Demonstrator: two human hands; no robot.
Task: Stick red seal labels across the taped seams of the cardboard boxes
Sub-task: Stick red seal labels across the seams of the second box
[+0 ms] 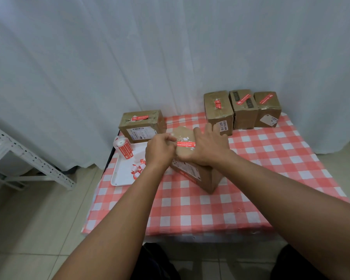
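The left hand (160,151) and right hand (207,147) cover much of the top of the middle box (198,174), so its taped seam cannot be seen. The ends of the red label (186,144) vanish under their fingers; its print is too small to read. Whether the left fingers pinch the label cannot be told. The print on the roll (124,147) is also too small to read. Both arms are cut off by the bottom edge
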